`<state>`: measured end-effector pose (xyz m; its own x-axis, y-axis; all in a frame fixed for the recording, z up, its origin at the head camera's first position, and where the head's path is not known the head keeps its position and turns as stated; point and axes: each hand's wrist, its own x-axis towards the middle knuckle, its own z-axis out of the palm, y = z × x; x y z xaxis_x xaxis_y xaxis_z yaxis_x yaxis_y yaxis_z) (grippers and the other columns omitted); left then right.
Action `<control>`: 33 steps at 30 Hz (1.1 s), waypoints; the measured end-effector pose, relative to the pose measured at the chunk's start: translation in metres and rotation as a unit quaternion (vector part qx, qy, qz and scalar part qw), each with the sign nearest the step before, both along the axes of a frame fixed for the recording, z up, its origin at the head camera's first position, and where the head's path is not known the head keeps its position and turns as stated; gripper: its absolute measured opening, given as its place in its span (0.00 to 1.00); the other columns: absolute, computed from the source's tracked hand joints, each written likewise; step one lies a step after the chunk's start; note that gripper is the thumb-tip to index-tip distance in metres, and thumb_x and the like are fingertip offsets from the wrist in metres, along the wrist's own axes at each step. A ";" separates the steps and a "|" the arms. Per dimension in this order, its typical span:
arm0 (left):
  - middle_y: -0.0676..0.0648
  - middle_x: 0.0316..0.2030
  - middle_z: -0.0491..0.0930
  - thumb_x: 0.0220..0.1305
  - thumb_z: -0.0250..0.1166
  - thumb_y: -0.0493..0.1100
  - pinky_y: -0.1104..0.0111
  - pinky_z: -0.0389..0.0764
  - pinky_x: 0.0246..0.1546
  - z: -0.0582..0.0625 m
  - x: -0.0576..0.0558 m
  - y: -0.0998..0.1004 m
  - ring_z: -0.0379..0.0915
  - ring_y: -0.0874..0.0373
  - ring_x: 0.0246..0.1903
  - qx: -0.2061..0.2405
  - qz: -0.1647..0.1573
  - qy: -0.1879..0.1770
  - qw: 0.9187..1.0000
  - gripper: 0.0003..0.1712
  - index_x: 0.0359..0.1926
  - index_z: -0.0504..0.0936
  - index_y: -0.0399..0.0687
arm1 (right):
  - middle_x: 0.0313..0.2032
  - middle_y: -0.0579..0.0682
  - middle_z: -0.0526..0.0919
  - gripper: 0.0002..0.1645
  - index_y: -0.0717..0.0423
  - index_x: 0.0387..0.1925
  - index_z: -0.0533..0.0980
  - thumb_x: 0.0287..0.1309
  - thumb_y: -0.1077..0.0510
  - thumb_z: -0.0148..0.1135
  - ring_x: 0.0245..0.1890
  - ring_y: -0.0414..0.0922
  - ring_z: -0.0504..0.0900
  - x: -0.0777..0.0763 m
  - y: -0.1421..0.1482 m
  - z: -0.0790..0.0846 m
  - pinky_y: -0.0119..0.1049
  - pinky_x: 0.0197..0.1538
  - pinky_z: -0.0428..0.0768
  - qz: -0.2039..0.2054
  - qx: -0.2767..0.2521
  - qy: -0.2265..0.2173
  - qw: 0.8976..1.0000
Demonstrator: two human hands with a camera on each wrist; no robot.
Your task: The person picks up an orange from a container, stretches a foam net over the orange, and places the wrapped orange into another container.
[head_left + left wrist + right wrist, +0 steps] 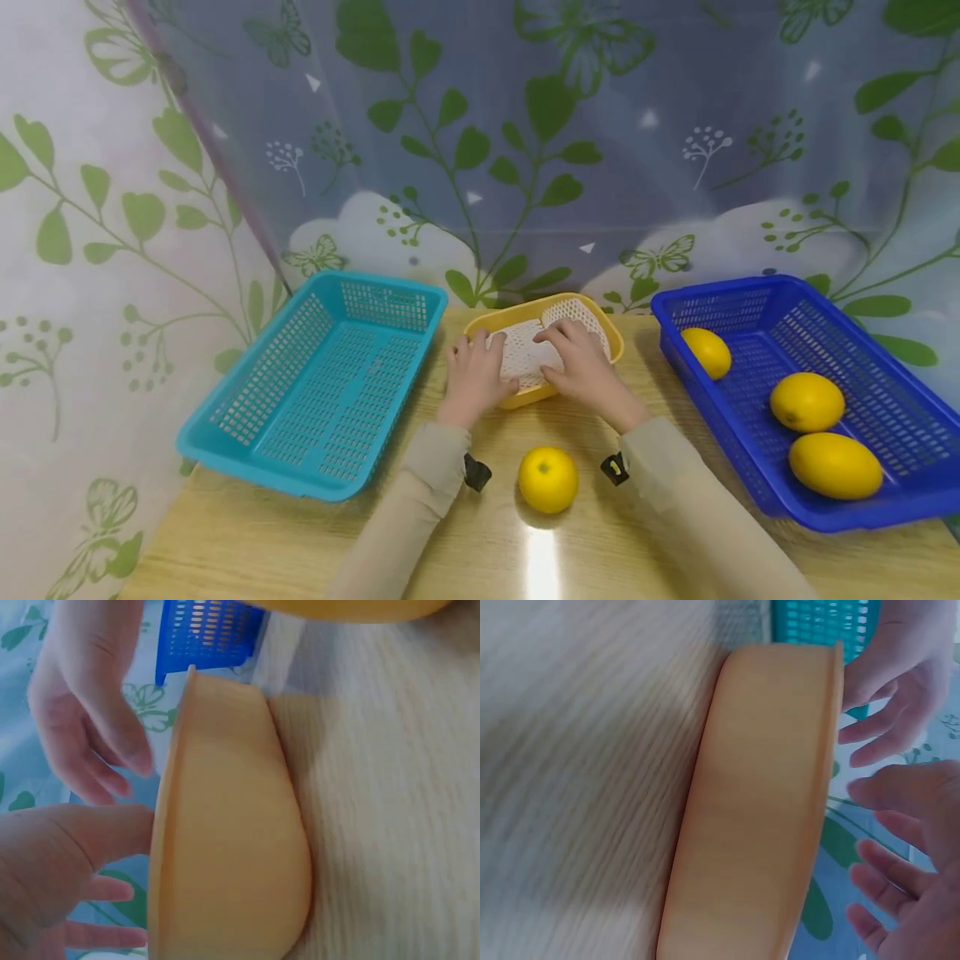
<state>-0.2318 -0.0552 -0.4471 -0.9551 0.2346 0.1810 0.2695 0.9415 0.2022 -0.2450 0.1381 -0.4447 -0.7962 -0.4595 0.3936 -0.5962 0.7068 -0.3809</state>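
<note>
A small yellow basket (pixel 534 395) stands at the back middle of the table, with white mesh netting (pixel 521 350) inside it. My left hand (pixel 476 375) is over the basket's left end, fingers bent loosely at the netting. In the left wrist view its thumb (pixel 124 829) is right at the rim. My right hand (pixel 585 371) hovers over the right part, fingers spread and loosely bent; the right wrist view shows its fingertips apart from the rim. Between the forearms, a round yellow fruit (pixel 548 479) sits on the table.
To the left stands a teal plastic basket (pixel 348 392) with slotted walls. On the right, a blue basket (pixel 750 354) holds several things, among them a lemon (pixel 807 402) and a larger oval yellow fruit (pixel 836 466). A leaf-patterned curtain (pixel 480 150) hangs behind the wooden table (pixel 465 550).
</note>
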 end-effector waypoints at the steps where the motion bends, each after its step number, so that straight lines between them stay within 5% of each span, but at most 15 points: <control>1: 0.40 0.61 0.70 0.55 0.73 0.57 0.46 0.66 0.54 0.001 -0.002 0.000 0.65 0.36 0.57 0.002 0.000 -0.013 1.000 0.40 0.65 0.71 0.47 | 0.49 0.57 0.75 0.23 0.59 0.51 0.77 0.52 0.62 0.73 0.53 0.56 0.71 -0.002 -0.002 0.000 0.58 0.52 0.69 0.000 0.012 -0.015 1.000; 7: 0.40 0.61 0.70 0.54 0.75 0.54 0.46 0.64 0.56 0.005 -0.012 0.006 0.63 0.37 0.57 -0.025 0.005 -0.045 0.999 0.40 0.66 0.71 0.48 | 0.52 0.57 0.75 0.26 0.57 0.53 0.78 0.50 0.60 0.72 0.57 0.57 0.68 -0.012 -0.010 0.002 0.60 0.56 0.65 -0.022 0.064 -0.083 0.994; 14: 0.42 0.57 0.73 0.52 0.76 0.55 0.45 0.66 0.56 0.000 -0.020 0.009 0.67 0.39 0.55 -0.050 0.021 -0.024 0.998 0.38 0.61 0.74 0.47 | 0.53 0.56 0.74 0.29 0.54 0.54 0.78 0.47 0.61 0.74 0.57 0.57 0.68 -0.023 -0.018 0.000 0.58 0.58 0.65 -0.060 0.103 -0.110 0.987; 23: 0.47 0.42 0.81 0.64 0.64 0.43 0.50 0.71 0.49 0.002 -0.018 0.008 0.74 0.45 0.46 -0.018 0.023 0.044 0.999 0.09 0.44 0.84 0.48 | 0.36 0.52 0.78 0.09 0.56 0.38 0.82 0.54 0.65 0.67 0.41 0.53 0.76 -0.027 -0.014 -0.007 0.55 0.46 0.72 -0.061 0.081 -0.036 0.994; 33: 0.50 0.38 0.87 0.61 0.68 0.44 0.53 0.76 0.46 0.011 -0.011 0.002 0.80 0.49 0.39 0.038 -0.002 0.147 0.988 0.08 0.40 0.87 0.49 | 0.36 0.54 0.81 0.08 0.58 0.35 0.83 0.52 0.66 0.64 0.37 0.53 0.78 -0.019 -0.008 0.011 0.53 0.43 0.75 -0.059 -0.001 0.016 0.998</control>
<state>-0.2426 -0.0536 -0.4365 -0.8573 0.2133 0.4686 0.3313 0.9252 0.1849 -0.2644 0.1298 -0.4338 -0.8314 -0.3623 0.4212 -0.5209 0.7721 -0.3640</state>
